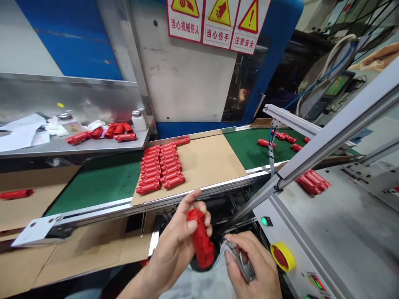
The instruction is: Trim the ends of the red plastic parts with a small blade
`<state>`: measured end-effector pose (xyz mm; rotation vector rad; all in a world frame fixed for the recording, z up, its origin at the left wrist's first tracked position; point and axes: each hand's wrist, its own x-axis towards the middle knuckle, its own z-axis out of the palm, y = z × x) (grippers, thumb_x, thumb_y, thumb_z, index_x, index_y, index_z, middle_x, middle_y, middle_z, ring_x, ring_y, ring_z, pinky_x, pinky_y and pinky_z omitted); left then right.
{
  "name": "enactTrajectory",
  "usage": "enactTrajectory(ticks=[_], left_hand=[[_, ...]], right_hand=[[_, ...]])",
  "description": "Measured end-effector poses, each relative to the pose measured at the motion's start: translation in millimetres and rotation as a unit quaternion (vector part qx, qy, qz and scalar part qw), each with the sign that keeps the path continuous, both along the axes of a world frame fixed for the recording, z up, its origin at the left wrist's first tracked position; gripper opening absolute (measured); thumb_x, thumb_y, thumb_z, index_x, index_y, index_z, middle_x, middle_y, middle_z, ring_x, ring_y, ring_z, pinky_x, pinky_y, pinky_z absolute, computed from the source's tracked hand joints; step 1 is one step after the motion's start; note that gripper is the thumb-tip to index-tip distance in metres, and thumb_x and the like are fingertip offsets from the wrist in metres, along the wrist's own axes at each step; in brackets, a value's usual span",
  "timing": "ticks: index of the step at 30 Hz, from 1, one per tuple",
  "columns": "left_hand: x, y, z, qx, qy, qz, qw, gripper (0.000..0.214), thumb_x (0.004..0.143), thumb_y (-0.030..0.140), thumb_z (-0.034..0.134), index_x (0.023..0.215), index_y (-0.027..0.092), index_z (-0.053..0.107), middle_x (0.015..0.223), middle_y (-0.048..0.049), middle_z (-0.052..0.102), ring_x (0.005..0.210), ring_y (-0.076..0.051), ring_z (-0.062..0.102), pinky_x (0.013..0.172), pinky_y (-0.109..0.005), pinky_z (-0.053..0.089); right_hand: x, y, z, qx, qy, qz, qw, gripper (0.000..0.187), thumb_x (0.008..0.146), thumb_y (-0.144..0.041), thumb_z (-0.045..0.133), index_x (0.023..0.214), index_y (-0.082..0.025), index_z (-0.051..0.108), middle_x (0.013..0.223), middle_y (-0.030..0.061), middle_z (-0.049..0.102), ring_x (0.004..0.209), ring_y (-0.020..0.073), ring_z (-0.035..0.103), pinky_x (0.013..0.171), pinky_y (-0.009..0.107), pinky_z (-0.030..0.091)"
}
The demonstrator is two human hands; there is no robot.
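Observation:
My left hand (173,245) grips a red moulded plastic cylinder (201,241), ribbed and knobbly along its length, with its lower end reaching toward my right hand. My right hand (254,265) holds a small metal hand tool (240,259), partly hidden by my fingers, so its exact kind is unclear. The tool sits just right of the cylinder's lower end, with a small gap between them. Beyond my hands, many matching red cylinders (160,168) lie in tight rows on a cardboard sheet (212,160) on a green conveyor belt (99,180).
More red cylinders lie on a steel shelf (102,133), on the belt's far end (283,136) and on a grey machine top (311,182). An aluminium frame bar (336,128) crosses at right. A yellow-ringed red stop button (282,256) sits close to my right hand.

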<state>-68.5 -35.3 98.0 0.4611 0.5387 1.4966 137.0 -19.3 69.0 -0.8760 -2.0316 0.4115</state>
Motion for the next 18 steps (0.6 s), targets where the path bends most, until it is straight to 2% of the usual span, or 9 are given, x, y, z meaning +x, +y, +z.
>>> enactTrajectory(ticks=[2,5,8,10,12,14,16,18], left_hand=[[-4,-3,-7.6,0.038,0.042,-0.008,0.998,0.067,0.092,0.021,0.080,0.153,0.038,0.057,0.128,-0.0037,0.061,0.106,-0.015,0.063,0.092,-0.024,0.059],[-6,-6,-18.6,0.090,0.155,-0.010,0.984,0.071,0.100,0.021,0.074,0.160,0.046,0.046,0.135,-0.0041,0.064,0.118,-0.016,0.065,0.100,-0.023,0.057],[-4,-8,-24.5,0.107,0.249,-0.015,0.963,0.069,0.103,0.019,0.072,0.160,0.047,0.046,0.145,-0.0041,0.067,0.134,-0.016,0.062,0.112,-0.020,0.051],[-2,-8,-25.2,0.099,0.269,-0.037,0.957,0.062,0.103,0.020,0.072,0.156,0.045,0.053,0.152,-0.0046,0.066,0.139,-0.016,0.061,0.117,-0.020,0.048],[2,-5,-24.2,0.088,0.243,-0.052,0.965,0.056,0.101,0.022,0.075,0.151,0.041,0.060,0.153,-0.0066,0.065,0.137,-0.020,0.065,0.114,-0.024,0.054],[7,1,-22.4,0.069,0.181,-0.042,0.980,0.051,0.095,0.022,0.082,0.141,0.038,0.066,0.147,-0.0067,0.068,0.130,-0.024,0.071,0.108,-0.029,0.061],[12,8,-21.9,0.047,0.109,-0.007,0.993,0.045,0.090,0.020,0.087,0.127,0.036,0.069,0.132,-0.0022,0.070,0.128,-0.026,0.073,0.108,-0.034,0.063],[16,14,-24.6,0.038,0.059,0.024,0.997,0.042,0.087,0.017,0.090,0.118,0.034,0.067,0.118,0.0025,0.066,0.133,-0.027,0.071,0.115,-0.037,0.058]], right_hand=[[0,-3,-3.2,-0.072,0.045,-0.013,0.996,0.020,0.099,-0.024,0.066,0.119,-0.028,0.067,0.090,0.0003,0.069,0.072,0.0132,0.067,0.065,0.024,0.055],[-2,-11,-4.9,-0.180,0.118,-0.046,0.975,0.014,0.100,-0.038,0.066,0.108,-0.027,0.071,0.088,0.0010,0.066,0.072,0.0144,0.065,0.067,0.026,0.051],[-5,-16,2.1,-0.278,0.193,-0.079,0.938,0.030,0.097,-0.054,0.070,0.094,-0.024,0.071,0.086,0.0019,0.064,0.074,0.0157,0.062,0.070,0.027,0.050],[-6,-18,9.3,-0.343,0.229,-0.090,0.907,0.038,0.095,-0.060,0.071,0.091,-0.023,0.068,0.078,-0.0001,0.058,0.068,0.0141,0.055,0.066,0.026,0.048],[-7,-17,14.1,-0.387,0.256,-0.087,0.882,0.040,0.093,-0.062,0.073,0.091,-0.022,0.067,0.077,-0.0006,0.059,0.064,0.0126,0.050,0.062,0.026,0.045],[-8,-16,13.4,-0.410,0.287,-0.074,0.862,0.041,0.090,-0.061,0.078,0.093,-0.022,0.066,0.086,0.0023,0.067,0.065,0.0123,0.052,0.063,0.026,0.047],[-11,-16,7.6,-0.430,0.329,-0.048,0.840,0.043,0.084,-0.058,0.085,0.095,-0.023,0.063,0.101,0.0057,0.073,0.069,0.0125,0.057,0.064,0.027,0.050],[-14,-16,-0.6,-0.447,0.371,-0.014,0.814,0.046,0.080,-0.056,0.089,0.097,-0.024,0.060,0.104,0.0068,0.074,0.070,0.0138,0.061,0.064,0.028,0.053]])
